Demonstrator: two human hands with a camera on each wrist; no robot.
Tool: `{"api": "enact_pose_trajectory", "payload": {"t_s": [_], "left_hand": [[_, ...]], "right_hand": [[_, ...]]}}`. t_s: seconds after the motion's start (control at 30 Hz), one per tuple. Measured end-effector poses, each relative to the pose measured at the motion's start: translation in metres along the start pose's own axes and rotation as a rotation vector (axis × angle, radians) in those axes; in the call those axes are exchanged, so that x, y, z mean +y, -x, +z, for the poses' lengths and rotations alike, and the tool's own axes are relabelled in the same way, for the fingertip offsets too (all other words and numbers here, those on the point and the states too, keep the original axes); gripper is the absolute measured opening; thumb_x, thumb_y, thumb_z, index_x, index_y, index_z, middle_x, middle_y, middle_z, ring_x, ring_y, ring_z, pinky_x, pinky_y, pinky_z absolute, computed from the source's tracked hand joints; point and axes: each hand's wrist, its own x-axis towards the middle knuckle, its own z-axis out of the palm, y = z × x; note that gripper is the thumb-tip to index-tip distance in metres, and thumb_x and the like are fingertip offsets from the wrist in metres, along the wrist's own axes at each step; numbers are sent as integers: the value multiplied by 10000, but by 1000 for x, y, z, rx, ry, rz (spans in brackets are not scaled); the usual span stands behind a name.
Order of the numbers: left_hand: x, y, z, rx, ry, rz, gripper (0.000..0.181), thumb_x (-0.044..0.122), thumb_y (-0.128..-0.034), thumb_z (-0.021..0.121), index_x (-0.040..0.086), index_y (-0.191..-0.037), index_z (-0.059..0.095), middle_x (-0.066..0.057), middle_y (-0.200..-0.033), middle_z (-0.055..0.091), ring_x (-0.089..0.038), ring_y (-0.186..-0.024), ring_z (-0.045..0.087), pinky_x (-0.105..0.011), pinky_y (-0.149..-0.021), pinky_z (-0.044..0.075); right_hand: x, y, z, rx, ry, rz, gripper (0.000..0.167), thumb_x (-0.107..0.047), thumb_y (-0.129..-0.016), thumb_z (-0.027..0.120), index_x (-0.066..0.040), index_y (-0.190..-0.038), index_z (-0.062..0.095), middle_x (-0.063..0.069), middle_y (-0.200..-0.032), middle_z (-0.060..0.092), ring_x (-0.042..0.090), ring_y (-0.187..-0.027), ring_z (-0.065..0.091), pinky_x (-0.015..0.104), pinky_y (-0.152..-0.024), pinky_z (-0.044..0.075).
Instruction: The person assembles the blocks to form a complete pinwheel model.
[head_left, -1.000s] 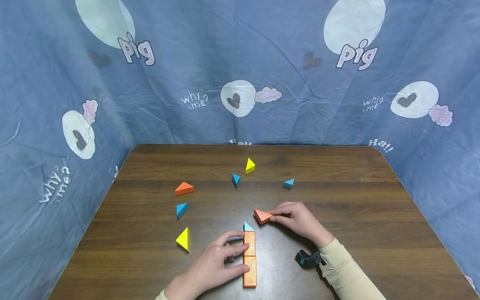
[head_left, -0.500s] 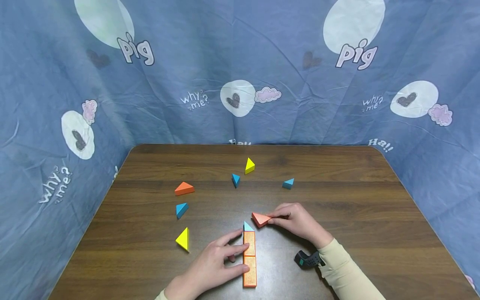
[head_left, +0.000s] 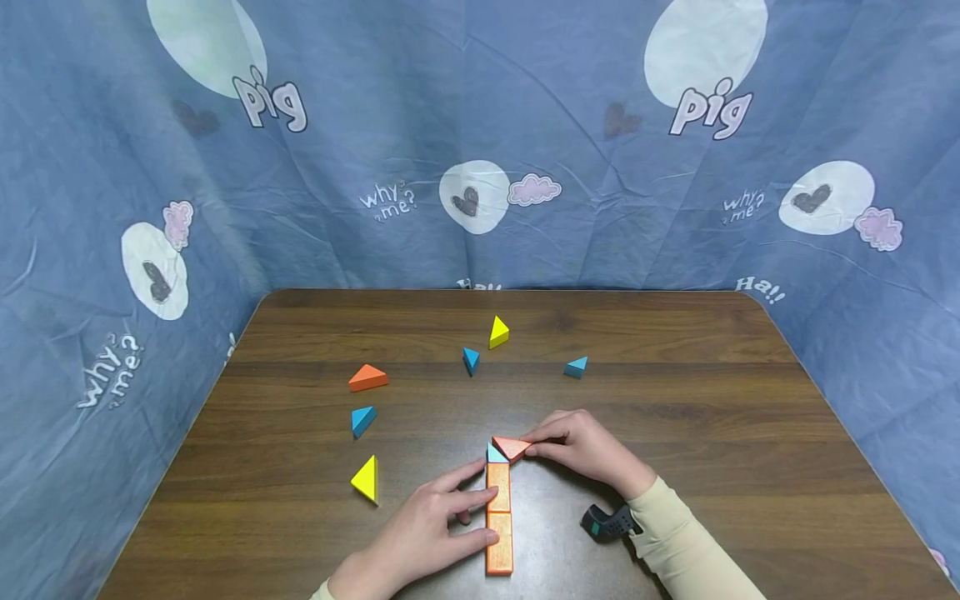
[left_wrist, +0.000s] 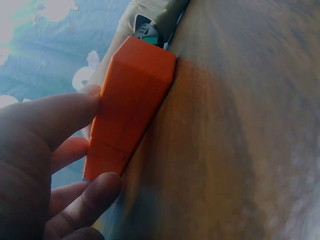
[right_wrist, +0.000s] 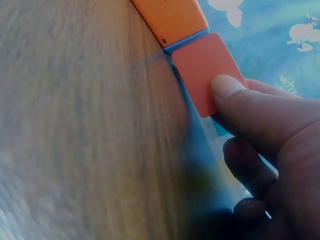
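Two orange rectangular blocks, the farther one (head_left: pixel 498 479) and the nearer one (head_left: pixel 502 557), lie end to end in a column. A light-blue triangular block (head_left: pixel 495 455) sits at their far end. My left hand (head_left: pixel 435 521) touches the column's left side, its thumb at the nearer block and fingertips along the farther one. Between thumb and fingers, my right hand (head_left: pixel 588 450) pinches a red triangular block (head_left: pixel 511 447), its long face against the blue block's slanted side. In the right wrist view, the thumb presses the red block (right_wrist: pixel 200 70) flat beside the orange one (right_wrist: pixel 175 20).
Loose triangular blocks lie farther off: yellow (head_left: pixel 498 333), blue (head_left: pixel 471 360) and blue (head_left: pixel 576 367). To the left are an orange one (head_left: pixel 368 378), a blue one (head_left: pixel 363 421) and a yellow one (head_left: pixel 366 480). A patterned blue cloth (head_left: pixel 465 117) surrounds the wooden table (head_left: pixel 675 350).
My right hand has carried the red triangular block leftward and slightly nearer, turning it until it meets the blue triangular block. The left index finger has shifted slightly; otherwise the left hand stays put.
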Motion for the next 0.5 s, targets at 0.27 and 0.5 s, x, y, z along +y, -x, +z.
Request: {"api": "enact_pose_trajectory", "payload": {"t_s": [0.27, 0.5], "left_hand": [[0, 0, 0, -22, 11, -10, 478, 494, -883, 711, 207, -1265, 700, -24, -1455, 501, 59, -827, 588, -228, -765, 499], [0, -1, -1, -32, 9, -17, 476, 494, -886, 708, 213, -1270, 697, -12, -1456, 500, 55, -832, 592, -232, -770, 499]], "right_hand": [[0, -1, 1, -14, 12, 3, 171, -184, -882, 766, -189, -1050, 792, -130, -980, 709, 44, -907, 642, 268, -780, 521], [-1, -1, 1, -21, 40, -9, 169, -199, -889, 760, -192, -1055, 791, -134, -992, 710, 36, -919, 638, 269, -789, 518]]}}
